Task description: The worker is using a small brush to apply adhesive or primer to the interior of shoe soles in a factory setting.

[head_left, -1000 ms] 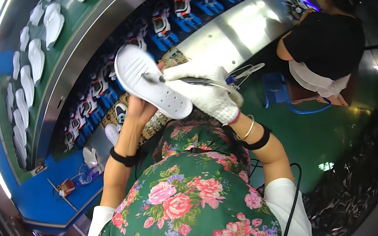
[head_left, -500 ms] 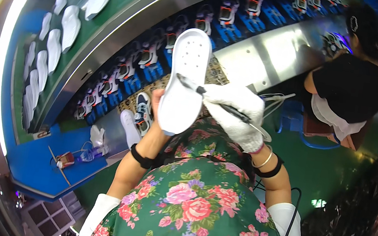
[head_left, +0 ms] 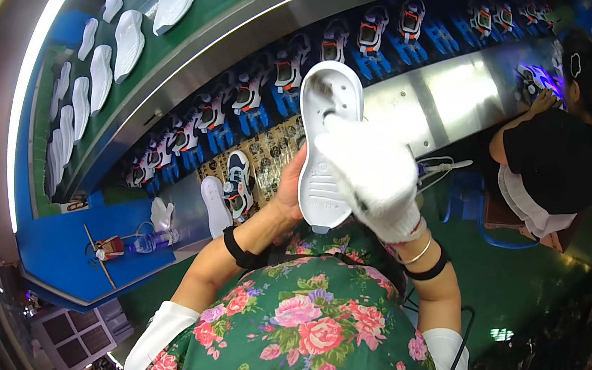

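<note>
My left hand is bare and grips a white shoe sole from below, holding it upright in front of my chest. My right hand, in a white glove, lies over the sole's right side and is closed on a thin brush whose tip touches the sole's upper part. Below the sole on the bench stand a finished blue and white shoe and another white sole.
A row of shoes on blue holders runs along the line. White soles ride a green belt at the left. A co-worker in black sits at the right by the steel bench. A bottle lies on the blue ledge.
The sole has turned from lying flat and sideways to standing upright, and my gloved right hand has moved up over it with the brush. My view has swung left.
</note>
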The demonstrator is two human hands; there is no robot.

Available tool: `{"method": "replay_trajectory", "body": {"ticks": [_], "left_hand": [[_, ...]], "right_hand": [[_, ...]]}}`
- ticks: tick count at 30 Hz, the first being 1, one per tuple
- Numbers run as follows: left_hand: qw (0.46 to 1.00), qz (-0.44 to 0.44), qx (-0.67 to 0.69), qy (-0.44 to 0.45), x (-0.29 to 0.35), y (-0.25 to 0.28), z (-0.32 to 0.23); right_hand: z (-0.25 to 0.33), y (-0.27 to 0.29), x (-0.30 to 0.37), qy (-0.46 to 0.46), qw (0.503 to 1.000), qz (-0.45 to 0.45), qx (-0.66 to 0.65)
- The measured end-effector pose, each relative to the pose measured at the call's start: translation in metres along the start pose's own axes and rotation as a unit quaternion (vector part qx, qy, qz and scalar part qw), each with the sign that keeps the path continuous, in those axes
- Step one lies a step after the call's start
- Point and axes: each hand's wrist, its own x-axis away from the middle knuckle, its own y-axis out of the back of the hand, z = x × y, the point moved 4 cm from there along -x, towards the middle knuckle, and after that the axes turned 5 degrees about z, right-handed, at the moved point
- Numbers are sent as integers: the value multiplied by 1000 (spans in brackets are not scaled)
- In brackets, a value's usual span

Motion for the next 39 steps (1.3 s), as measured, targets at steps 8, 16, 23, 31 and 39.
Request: {"method": "replay_trajectory", "body": {"ticks": [8, 16, 23, 31, 39], "left_hand": [[989, 105, 100, -6, -3, -5, -5], [997, 54, 11, -61, -26, -33, -29], [989, 123, 55, -68, -37, -32, -33], [990, 107, 87, -17, -46, -29, -43], [996, 76, 17, 37, -45, -23, -60]], "right_hand": [[-10, 14, -4, 17, 999, -28, -26], [-24, 2, 7, -25, 990, -29, -134], [-13, -11, 22, 57, 987, 65, -133], [-6, -12, 30, 111, 985, 82, -105], [-10, -8, 27, 112, 982, 136, -70]]}}
